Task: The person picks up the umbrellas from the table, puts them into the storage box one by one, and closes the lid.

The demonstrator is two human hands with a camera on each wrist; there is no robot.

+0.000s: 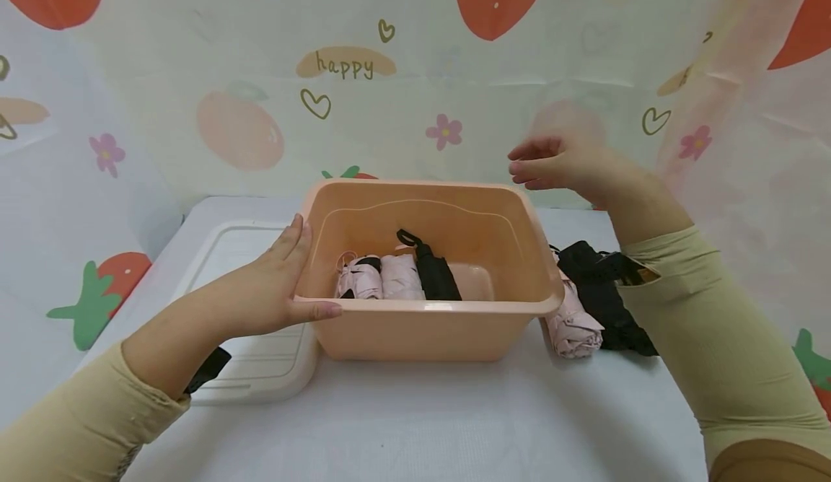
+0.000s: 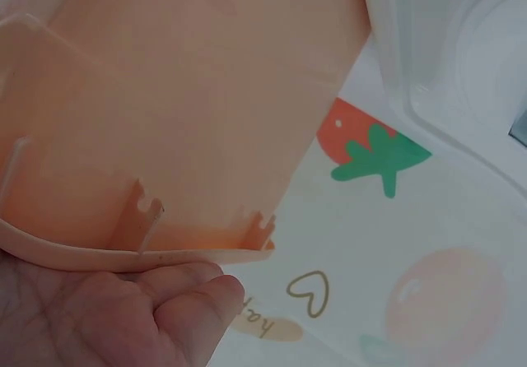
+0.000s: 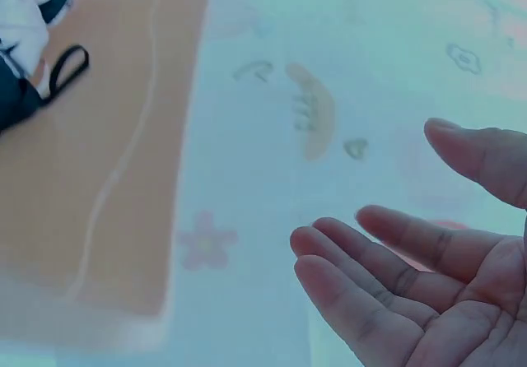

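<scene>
A peach plastic bin (image 1: pixel 415 334) stands on the table. My left hand (image 1: pixel 269 287) rests against its left front corner, fingers straight along the left side and thumb on the front rim. In the left wrist view, the left hand (image 2: pixel 123 313) touches the underside of the rim. Inside the bin lie a black folded umbrella (image 1: pixel 438 273) with a wrist loop and two pale pink rolled bundles (image 1: pixel 402 277), probably folded umbrellas. Above the bin's back right corner my right hand (image 1: pixel 565 164) hangs in the air. The right wrist view shows the right hand (image 3: pixel 412 285) holding nothing, fingers loosely extended.
To the right of the bin, a pink rolled bundle (image 1: pixel 574 323) and a black folded bundle (image 1: pixel 607 298) lie on the white table (image 1: pixel 415 424). A white lid (image 1: pixel 260 366) lies to the left, partly under my left forearm. A strawberry-print curtain (image 1: pixel 415 107) hangs behind.
</scene>
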